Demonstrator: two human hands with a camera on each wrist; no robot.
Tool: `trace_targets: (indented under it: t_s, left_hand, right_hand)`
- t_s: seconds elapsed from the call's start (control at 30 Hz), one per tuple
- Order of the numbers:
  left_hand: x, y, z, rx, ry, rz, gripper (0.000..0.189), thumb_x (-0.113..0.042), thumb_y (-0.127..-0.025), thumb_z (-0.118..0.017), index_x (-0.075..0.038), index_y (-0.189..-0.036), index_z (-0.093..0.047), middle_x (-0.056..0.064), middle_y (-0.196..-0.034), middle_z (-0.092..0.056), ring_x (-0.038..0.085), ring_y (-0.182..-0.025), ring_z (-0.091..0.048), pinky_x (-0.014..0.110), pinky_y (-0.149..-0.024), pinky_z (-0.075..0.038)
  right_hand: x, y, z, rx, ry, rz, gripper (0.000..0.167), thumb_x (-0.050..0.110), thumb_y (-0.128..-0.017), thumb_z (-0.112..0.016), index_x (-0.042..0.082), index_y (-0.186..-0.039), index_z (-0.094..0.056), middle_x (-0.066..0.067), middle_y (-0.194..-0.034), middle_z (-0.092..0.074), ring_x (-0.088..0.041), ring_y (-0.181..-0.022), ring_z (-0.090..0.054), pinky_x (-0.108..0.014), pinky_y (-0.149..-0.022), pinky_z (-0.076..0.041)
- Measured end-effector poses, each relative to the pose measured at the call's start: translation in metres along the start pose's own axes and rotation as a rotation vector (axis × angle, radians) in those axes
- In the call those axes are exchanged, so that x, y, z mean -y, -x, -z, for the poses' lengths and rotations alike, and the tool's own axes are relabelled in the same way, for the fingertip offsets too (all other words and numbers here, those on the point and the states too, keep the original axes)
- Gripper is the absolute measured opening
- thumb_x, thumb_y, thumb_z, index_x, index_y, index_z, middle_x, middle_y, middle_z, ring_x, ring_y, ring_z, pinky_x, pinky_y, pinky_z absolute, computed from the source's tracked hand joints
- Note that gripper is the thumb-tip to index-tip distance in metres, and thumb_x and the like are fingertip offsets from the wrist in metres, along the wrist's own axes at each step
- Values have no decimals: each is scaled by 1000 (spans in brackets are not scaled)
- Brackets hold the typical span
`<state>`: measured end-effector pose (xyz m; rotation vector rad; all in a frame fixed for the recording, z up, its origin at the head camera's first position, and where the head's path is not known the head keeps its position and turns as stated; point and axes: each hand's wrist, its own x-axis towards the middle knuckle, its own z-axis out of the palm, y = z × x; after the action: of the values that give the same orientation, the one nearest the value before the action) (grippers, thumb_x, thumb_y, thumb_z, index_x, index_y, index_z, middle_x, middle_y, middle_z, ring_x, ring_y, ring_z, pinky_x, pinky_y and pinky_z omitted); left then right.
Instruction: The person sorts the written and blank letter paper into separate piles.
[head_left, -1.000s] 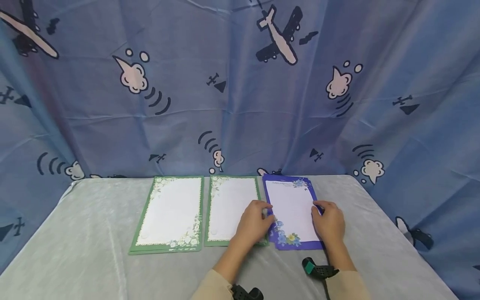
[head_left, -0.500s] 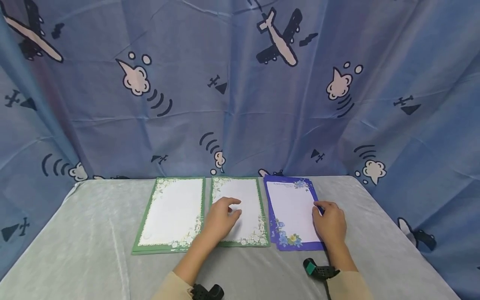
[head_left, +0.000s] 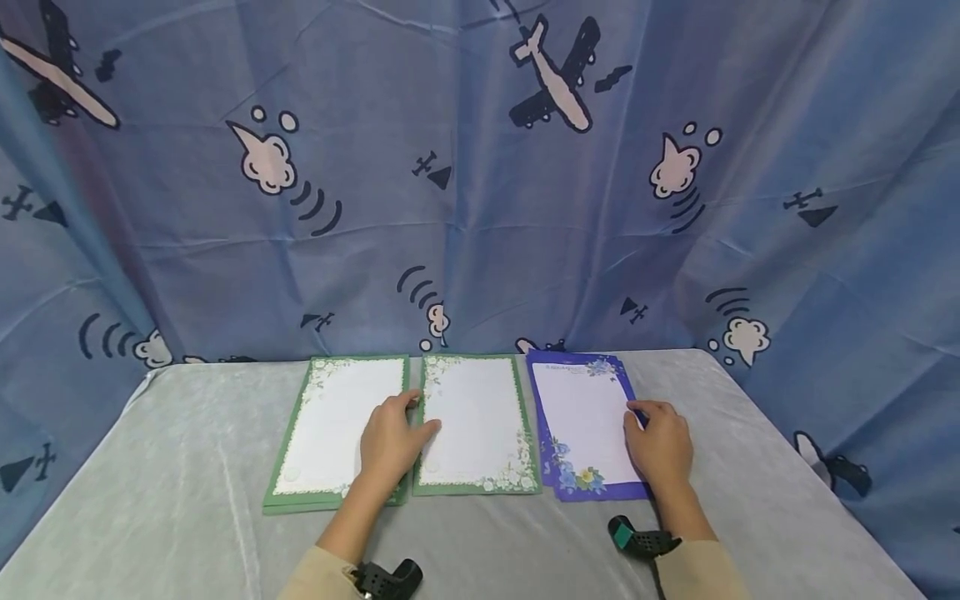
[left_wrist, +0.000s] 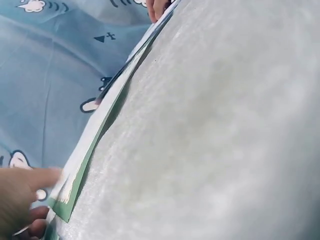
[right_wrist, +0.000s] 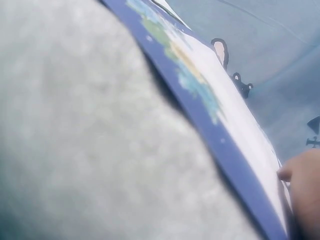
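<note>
My left hand [head_left: 393, 435] is over the narrow gap between two sheets of green-bordered floral paper. Its index finger reaches the right edge of the left green-bordered paper [head_left: 337, 433], and its thumb tip extends over the left edge of the middle green-bordered paper [head_left: 472, 425]. The fingers look loosely bent. My right hand [head_left: 662, 446] rests at the right edge of the blue-bordered floral paper [head_left: 585, 425], fingertips touching that edge. In the right wrist view, part of the hand [right_wrist: 305, 187] shows beside the blue border. Its underside is hidden.
Grey plush cloth [head_left: 187, 467] covers the table. Behind it hangs a blue curtain [head_left: 480, 208] with airplane prints. Lower layers show under the left green-bordered and the blue-bordered papers, so these are stacks. Black wrist devices [head_left: 390, 579] are worn on both arms.
My left hand has moved left, from the blue-bordered paper's left edge across the middle paper to the gap between the green-bordered papers. The right hand stays at the blue-bordered paper's right edge.
</note>
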<state>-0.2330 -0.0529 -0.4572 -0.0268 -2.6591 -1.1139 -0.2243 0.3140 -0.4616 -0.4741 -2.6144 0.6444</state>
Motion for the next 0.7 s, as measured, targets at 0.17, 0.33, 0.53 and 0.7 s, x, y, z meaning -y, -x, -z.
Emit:
trace_targets:
  t_s: [0.17,0.33,0.53,0.7]
  left_hand:
    - [5,-1,-1,16,19,-22,41,-25,-82,-84,-14,-120,-73,2,-100,-74,16,-79,-61,34,-69,-49]
    - [8,-1,-2,22,38,-48,32,-22,-84,-82,-15,-114,-76,-2,-92,-72,8,-71,-54,27,-65,-43]
    - [10,1,-3,15,32,-58,30,-21,-84,-82,-16,-113,-76,-3,-91,-72,7,-69,-53,26,-64,-43]
    - [11,1,-4,11,50,-69,29,-20,-84,-81,-16,-113,-76,-3,-91,-73,6,-67,-53,25,-62,-42]
  right_hand:
    - [3,-1,4,22,10,5,34,18,-98,-58,-2,-123,-69,-30,-130,-60,-49,-117,-56,-61,-99,-45]
    - [13,-3,13,108,87,-11,37,19,-96,-61,-5,-125,-67,-32,-130,-61,-51,-120,-57,-63,-100,-46]
    - [47,3,26,157,-38,24,39,22,-98,-60,-3,-127,-67,-29,-128,-65,-46,-116,-62,-58,-96,-49]
    - [86,16,22,202,-354,104,32,22,-99,-63,4,-125,-71,-19,-125,-71,-34,-108,-68,-45,-93,-53]
